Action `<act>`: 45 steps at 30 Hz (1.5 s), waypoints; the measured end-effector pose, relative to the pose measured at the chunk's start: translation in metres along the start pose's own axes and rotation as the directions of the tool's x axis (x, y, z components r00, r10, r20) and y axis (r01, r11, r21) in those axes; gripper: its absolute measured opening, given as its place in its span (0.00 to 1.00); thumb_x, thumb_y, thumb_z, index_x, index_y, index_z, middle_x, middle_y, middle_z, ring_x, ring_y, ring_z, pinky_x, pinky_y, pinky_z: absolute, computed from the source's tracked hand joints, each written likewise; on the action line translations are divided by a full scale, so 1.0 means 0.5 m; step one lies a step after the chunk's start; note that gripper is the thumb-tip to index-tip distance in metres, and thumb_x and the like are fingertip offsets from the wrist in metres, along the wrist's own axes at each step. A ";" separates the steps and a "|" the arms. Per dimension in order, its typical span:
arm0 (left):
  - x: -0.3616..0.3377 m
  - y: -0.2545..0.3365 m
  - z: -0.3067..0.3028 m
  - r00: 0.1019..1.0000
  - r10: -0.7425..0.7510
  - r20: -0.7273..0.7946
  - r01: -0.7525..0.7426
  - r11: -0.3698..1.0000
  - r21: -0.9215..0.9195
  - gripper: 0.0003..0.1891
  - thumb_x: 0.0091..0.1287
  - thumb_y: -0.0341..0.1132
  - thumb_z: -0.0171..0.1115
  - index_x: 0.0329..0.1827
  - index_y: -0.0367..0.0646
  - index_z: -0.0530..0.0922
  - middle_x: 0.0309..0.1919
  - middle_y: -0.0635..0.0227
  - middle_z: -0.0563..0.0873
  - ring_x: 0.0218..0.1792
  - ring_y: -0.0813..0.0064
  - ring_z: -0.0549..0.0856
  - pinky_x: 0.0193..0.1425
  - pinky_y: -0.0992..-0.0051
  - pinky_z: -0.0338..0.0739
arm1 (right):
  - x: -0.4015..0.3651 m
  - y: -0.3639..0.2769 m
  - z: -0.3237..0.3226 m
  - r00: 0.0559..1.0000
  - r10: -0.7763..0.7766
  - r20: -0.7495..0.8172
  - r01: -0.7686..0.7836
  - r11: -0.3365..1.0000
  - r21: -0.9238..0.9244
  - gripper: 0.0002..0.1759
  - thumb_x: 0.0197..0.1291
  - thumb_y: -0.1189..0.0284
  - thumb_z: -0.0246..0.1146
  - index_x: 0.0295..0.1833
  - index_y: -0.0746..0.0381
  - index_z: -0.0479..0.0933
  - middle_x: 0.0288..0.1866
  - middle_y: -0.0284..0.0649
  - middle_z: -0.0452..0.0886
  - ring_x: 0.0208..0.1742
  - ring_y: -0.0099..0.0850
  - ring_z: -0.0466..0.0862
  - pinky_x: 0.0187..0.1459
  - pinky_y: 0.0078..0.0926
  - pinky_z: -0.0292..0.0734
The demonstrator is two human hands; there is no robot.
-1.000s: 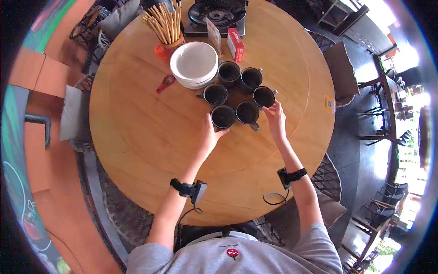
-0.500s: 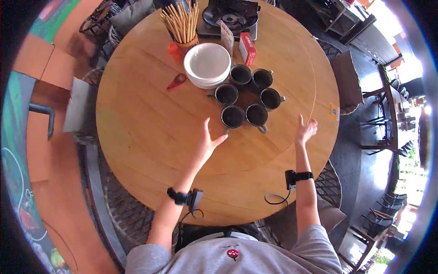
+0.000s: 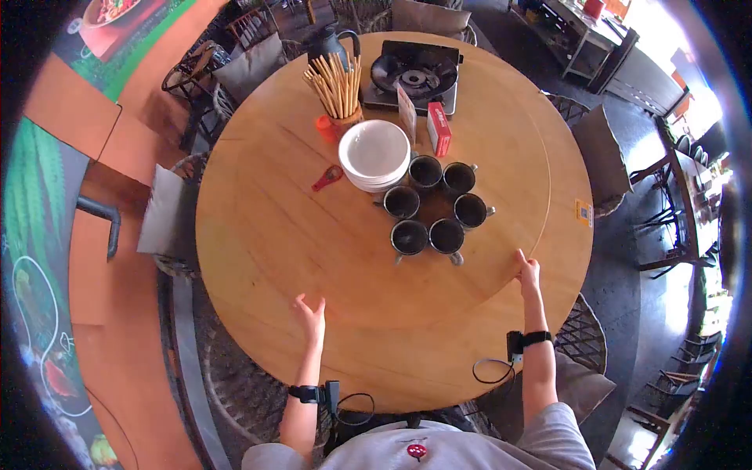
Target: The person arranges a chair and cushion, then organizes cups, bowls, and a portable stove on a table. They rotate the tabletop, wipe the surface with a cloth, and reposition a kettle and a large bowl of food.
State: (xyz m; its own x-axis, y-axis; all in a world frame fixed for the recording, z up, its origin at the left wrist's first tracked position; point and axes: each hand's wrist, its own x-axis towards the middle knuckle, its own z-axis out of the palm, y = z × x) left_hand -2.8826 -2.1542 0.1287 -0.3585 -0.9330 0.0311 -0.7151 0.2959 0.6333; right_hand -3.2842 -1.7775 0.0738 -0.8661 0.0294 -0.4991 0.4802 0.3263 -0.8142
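Note:
Several dark mugs stand in a ring on the round wooden table, among them a front left mug and a front right mug. My left hand is over the table's near left part, fingers apart and holding nothing, well away from the mugs. To the right of and nearer than the mugs is my right hand, its fingers bent close together near the table; whether anything is between them is too small to tell. A stack of white plates touches or nearly touches the ring's back left side.
Behind the mugs are a red and white box, an upright card and a portable stove. A holder of chopsticks, a dark kettle and a red opener are at the left. Chairs surround the table.
My left hand has drawn back from the mugs, toward the near left. My right hand has moved lower, its fingers closer together. The view has shifted, so the tabletop things appear lower.

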 end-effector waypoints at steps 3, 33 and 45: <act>-0.008 -0.016 -0.003 0.994 -0.106 -0.023 0.107 0.990 0.095 0.31 0.52 0.38 0.66 0.53 0.33 0.61 0.47 0.52 0.69 0.52 0.57 0.66 0.55 0.59 0.61 | -0.078 -0.002 0.017 0.997 0.052 0.061 -0.049 0.998 -0.048 0.23 0.49 0.53 0.64 0.27 0.61 0.66 0.20 0.32 0.70 0.19 0.21 0.71 0.22 0.19 0.70; -0.111 -0.036 -0.007 0.579 -0.420 0.699 0.808 0.412 -0.421 0.15 0.57 0.45 0.62 0.35 0.43 0.71 0.31 0.67 0.77 0.37 0.73 0.80 0.38 0.68 0.78 | -0.177 0.029 -0.008 0.904 0.148 0.401 -0.232 0.957 0.172 0.16 0.57 0.57 0.58 0.36 0.61 0.73 0.28 0.33 0.75 0.29 0.24 0.76 0.32 0.22 0.73; -0.107 -0.033 0.000 0.572 -0.396 0.719 0.814 0.382 -0.437 0.15 0.57 0.43 0.63 0.34 0.42 0.70 0.30 0.67 0.77 0.35 0.72 0.80 0.35 0.68 0.79 | -0.358 0.060 0.099 0.710 0.301 0.637 -0.319 0.944 -0.090 0.21 0.60 0.58 0.53 0.47 0.67 0.71 0.43 0.41 0.78 0.45 0.31 0.79 0.44 0.26 0.74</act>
State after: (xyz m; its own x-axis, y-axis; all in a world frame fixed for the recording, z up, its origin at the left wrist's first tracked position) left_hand -2.8517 -2.1091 0.1163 -0.3528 -0.5033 -0.7888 -0.3032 -0.7360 0.6053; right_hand -3.1076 -1.8195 0.1240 -0.3821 -0.4827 -0.7880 0.7166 0.3836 -0.5825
